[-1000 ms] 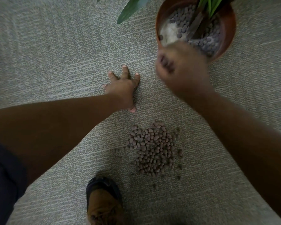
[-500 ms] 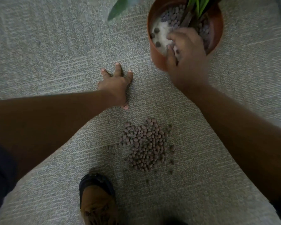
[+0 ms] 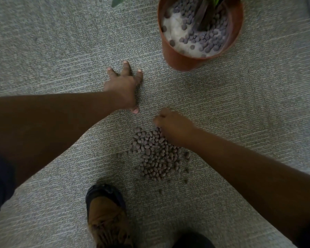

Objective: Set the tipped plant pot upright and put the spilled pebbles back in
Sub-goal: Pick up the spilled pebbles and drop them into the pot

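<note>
The pile (image 3: 155, 153) of spilled pebbles lies on grey carpet (image 3: 52, 51), and it serves as the landmark here. Beyond the pile and off to its right stands the pot (image 3: 184, 59), upright, its rim cut by the top edge of the view. Inside it are grey pebbles around dark plant stems, with a white patch showing on the side nearest the pile. Between pot and pile the carpet is bare, a wide open strip. To the pile's left the carpet is open too, crossed only by the left forearm. A few stray pebbles sit just off the pile's near and right edges. Nearer than the pile, a brown shoe (image 3: 107, 221) rests on the carpet, well apart from the pebbles. A leaf tip (image 3: 117, 0) shows at the top edge, left of the pot.

The left hand (image 3: 123, 86) is planted beyond the pile, palm down on the carpet, fingers spread and released, grasping nothing; its thumb points back toward the pile, close to it but not touching. The right hand (image 3: 174, 128) is on the pile's far right edge, knuckles up, fingers curled down into the pebbles. It touches them, but its fingertips are hidden under the hand and blurred, so whether it has clenched any pebbles cannot be told. Both arms reach in from the near side, one on each side of the pile.
</note>
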{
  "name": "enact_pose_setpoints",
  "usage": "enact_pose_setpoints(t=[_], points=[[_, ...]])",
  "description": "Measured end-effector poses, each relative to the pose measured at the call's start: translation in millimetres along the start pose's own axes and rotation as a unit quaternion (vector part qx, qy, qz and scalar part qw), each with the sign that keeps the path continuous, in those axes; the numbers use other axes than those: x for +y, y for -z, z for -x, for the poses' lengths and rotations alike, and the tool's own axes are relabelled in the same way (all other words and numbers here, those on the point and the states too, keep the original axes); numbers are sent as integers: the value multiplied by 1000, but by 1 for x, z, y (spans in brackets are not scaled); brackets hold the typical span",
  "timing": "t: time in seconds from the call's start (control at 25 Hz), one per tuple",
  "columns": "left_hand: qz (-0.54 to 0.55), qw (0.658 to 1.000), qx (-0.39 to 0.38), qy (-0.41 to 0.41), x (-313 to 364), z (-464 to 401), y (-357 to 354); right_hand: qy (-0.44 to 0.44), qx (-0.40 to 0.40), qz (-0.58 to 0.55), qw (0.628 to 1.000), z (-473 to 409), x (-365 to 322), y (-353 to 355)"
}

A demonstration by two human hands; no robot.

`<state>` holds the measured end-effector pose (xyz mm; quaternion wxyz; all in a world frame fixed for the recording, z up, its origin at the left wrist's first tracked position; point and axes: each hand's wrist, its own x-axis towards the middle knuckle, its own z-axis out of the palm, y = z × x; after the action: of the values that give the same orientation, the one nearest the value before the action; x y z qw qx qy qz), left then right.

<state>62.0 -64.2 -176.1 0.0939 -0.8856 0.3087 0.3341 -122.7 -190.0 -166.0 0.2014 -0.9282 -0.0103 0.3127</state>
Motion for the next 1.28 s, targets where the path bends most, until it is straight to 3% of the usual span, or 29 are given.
enact_pose_setpoints(t=[0.48,0.92,1.16,1.28], points=[[8,1000,0,-3,-2,-1,-2,0,7,-106,994,0,0,5],[8,1000,1,-1,-2,-1,-2,-8,-1,-98,995,1,0,-1],[6,1000,8,-6,-3,-4,-5,-7,76,-114,991,9,-2,34],[2,1000,16,-6,-4,-5,-8,13,167,-133,977,15,-10,76]])
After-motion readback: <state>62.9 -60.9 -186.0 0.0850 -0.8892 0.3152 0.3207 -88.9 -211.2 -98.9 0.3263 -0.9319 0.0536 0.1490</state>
